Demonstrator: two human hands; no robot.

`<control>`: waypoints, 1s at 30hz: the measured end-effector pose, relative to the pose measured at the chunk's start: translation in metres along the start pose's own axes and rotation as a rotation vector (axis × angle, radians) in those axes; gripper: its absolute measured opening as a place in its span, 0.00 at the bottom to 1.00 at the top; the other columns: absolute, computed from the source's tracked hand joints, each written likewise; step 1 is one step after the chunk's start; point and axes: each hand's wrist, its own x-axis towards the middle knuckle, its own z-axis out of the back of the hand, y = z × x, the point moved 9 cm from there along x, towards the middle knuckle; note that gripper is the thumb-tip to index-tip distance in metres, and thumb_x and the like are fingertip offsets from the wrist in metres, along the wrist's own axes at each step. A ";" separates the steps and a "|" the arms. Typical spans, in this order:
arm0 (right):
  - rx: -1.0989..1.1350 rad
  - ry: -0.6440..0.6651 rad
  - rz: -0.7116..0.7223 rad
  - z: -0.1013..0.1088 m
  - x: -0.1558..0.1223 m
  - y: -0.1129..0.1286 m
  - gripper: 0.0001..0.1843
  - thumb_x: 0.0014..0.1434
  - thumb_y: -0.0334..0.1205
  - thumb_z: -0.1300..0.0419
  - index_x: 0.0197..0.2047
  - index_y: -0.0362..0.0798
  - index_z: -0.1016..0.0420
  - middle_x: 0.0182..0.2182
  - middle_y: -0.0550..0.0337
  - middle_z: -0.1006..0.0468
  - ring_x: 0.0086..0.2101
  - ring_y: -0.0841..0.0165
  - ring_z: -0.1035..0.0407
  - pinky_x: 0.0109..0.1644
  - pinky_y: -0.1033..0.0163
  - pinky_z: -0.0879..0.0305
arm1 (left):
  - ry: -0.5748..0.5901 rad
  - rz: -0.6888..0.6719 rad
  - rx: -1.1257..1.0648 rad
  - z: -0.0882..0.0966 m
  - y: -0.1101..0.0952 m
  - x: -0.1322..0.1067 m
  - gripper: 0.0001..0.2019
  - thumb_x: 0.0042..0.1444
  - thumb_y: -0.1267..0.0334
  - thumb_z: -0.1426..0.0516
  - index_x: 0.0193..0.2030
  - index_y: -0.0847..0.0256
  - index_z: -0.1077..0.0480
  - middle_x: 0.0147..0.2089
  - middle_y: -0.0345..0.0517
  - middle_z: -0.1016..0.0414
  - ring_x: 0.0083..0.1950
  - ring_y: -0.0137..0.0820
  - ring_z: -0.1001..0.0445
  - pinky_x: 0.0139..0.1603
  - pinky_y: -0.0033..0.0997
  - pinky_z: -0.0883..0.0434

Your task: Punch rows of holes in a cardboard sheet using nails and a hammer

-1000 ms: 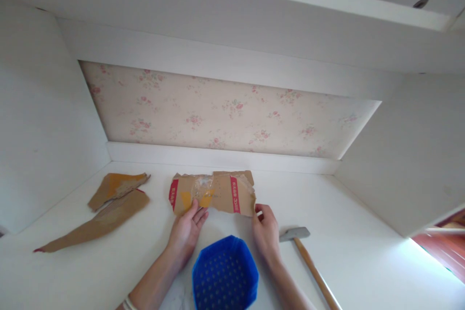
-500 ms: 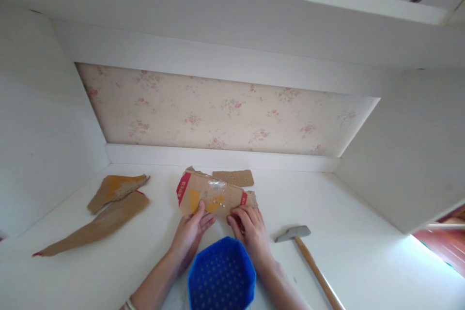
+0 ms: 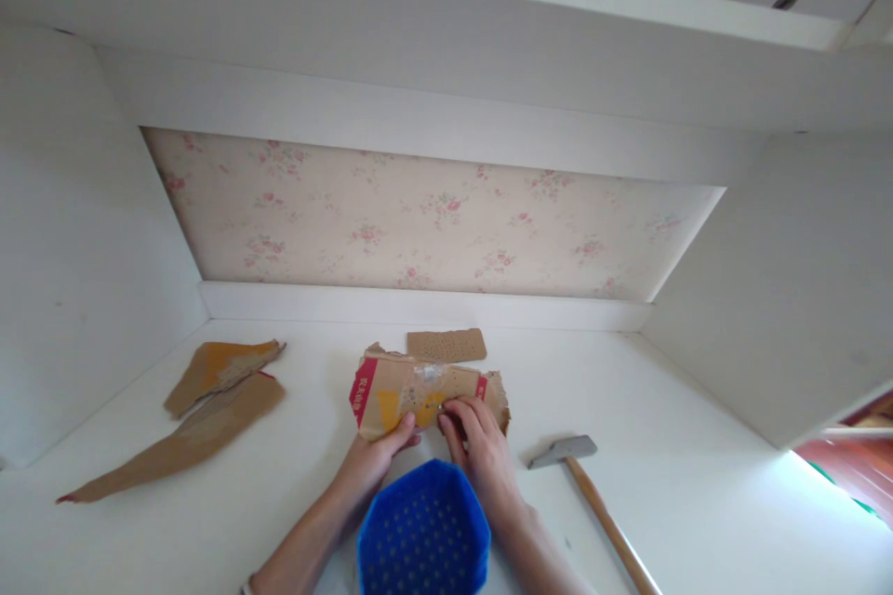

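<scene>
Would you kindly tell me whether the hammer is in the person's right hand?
No, the hammer lies on the white surface, apart from the right hand, which touches the red-banded cardboard.

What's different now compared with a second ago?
The red-striped cardboard has shifted right and nearer, baring more of the small holed piece behind. The right hand moved left from its end to over its face; the left hand keeps hold. Hammer, blue basket and torn scraps stayed.

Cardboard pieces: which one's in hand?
The red-banded piece: left hand grips it, right hand touches it. The small rectangle behind and the torn pieces at left are in neither hand.
</scene>
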 end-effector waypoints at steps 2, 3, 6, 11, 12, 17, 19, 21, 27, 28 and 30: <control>-0.007 0.005 0.006 -0.001 0.000 0.000 0.07 0.67 0.36 0.47 0.46 0.52 0.29 0.41 0.55 0.22 0.42 0.62 0.27 0.47 0.56 0.28 | 0.018 -0.005 0.034 0.000 0.000 0.001 0.08 0.51 0.72 0.32 0.39 0.64 0.21 0.44 0.58 0.17 0.42 0.42 0.17 0.45 0.36 0.22; -0.010 0.010 0.009 -0.001 0.000 0.000 0.07 0.67 0.36 0.46 0.46 0.52 0.29 0.41 0.54 0.23 0.41 0.62 0.27 0.47 0.56 0.28 | 0.029 -0.008 0.050 0.000 0.000 0.001 0.08 0.51 0.71 0.32 0.40 0.64 0.21 0.45 0.58 0.18 0.43 0.42 0.17 0.47 0.37 0.22; -0.021 0.003 0.007 -0.001 -0.001 0.000 0.06 0.67 0.37 0.46 0.46 0.51 0.29 0.41 0.54 0.23 0.41 0.62 0.27 0.46 0.57 0.29 | 0.070 -0.021 0.099 -0.004 -0.002 -0.001 0.11 0.51 0.68 0.32 0.43 0.63 0.21 0.48 0.58 0.19 0.45 0.43 0.18 0.50 0.39 0.23; -0.014 0.005 -0.007 -0.005 -0.001 -0.005 0.06 0.68 0.36 0.48 0.44 0.50 0.31 0.38 0.55 0.24 0.39 0.63 0.28 0.45 0.58 0.29 | 0.117 -0.041 0.196 -0.009 -0.007 -0.009 0.16 0.48 0.60 0.30 0.43 0.63 0.20 0.46 0.57 0.18 0.47 0.46 0.19 0.56 0.43 0.27; -0.018 0.002 -0.009 -0.006 -0.001 -0.006 0.06 0.69 0.36 0.49 0.43 0.50 0.31 0.38 0.55 0.25 0.39 0.63 0.28 0.44 0.58 0.29 | 0.123 -0.044 0.214 -0.010 -0.008 -0.010 0.17 0.47 0.58 0.29 0.43 0.64 0.20 0.44 0.57 0.17 0.47 0.46 0.19 0.58 0.44 0.28; -0.039 0.005 -0.040 -0.013 -0.002 -0.014 0.07 0.69 0.37 0.52 0.40 0.51 0.35 0.37 0.55 0.26 0.36 0.63 0.28 0.39 0.58 0.28 | 0.119 -0.054 0.255 -0.010 -0.007 -0.008 0.23 0.44 0.52 0.29 0.44 0.64 0.21 0.44 0.56 0.17 0.49 0.48 0.20 0.58 0.45 0.29; -0.035 0.015 -0.051 -0.014 -0.003 -0.015 0.07 0.69 0.37 0.52 0.39 0.51 0.37 0.36 0.57 0.26 0.34 0.64 0.28 0.38 0.59 0.28 | 0.107 -0.055 0.255 -0.010 -0.006 -0.006 0.24 0.43 0.51 0.29 0.45 0.63 0.21 0.45 0.55 0.17 0.48 0.48 0.19 0.57 0.45 0.27; -0.024 0.025 -0.055 -0.013 -0.003 -0.014 0.06 0.69 0.37 0.52 0.39 0.52 0.37 0.36 0.57 0.26 0.35 0.65 0.27 0.38 0.60 0.28 | 0.099 -0.049 0.253 -0.010 -0.005 -0.004 0.23 0.44 0.52 0.29 0.45 0.63 0.21 0.44 0.56 0.17 0.47 0.47 0.19 0.56 0.45 0.27; -0.024 0.019 -0.080 -0.008 -0.004 -0.012 0.09 0.69 0.37 0.52 0.48 0.49 0.33 0.39 0.54 0.22 0.38 0.64 0.24 0.42 0.60 0.26 | 0.089 -0.017 0.244 -0.006 0.000 -0.001 0.19 0.50 0.54 0.31 0.45 0.63 0.22 0.44 0.56 0.17 0.47 0.45 0.19 0.54 0.43 0.26; -0.032 0.011 -0.076 -0.007 -0.004 -0.012 0.11 0.69 0.36 0.52 0.50 0.48 0.33 0.42 0.52 0.22 0.40 0.63 0.24 0.43 0.60 0.25 | 0.086 -0.015 0.243 -0.005 0.000 -0.001 0.19 0.50 0.55 0.31 0.45 0.63 0.22 0.45 0.56 0.17 0.47 0.45 0.19 0.54 0.42 0.26; -0.057 0.001 -0.046 -0.006 -0.004 -0.010 0.13 0.69 0.35 0.52 0.52 0.48 0.30 0.45 0.51 0.21 0.42 0.63 0.24 0.46 0.60 0.25 | 0.080 -0.012 0.244 -0.005 0.001 0.000 0.19 0.50 0.55 0.31 0.45 0.64 0.22 0.46 0.56 0.18 0.47 0.45 0.19 0.54 0.42 0.26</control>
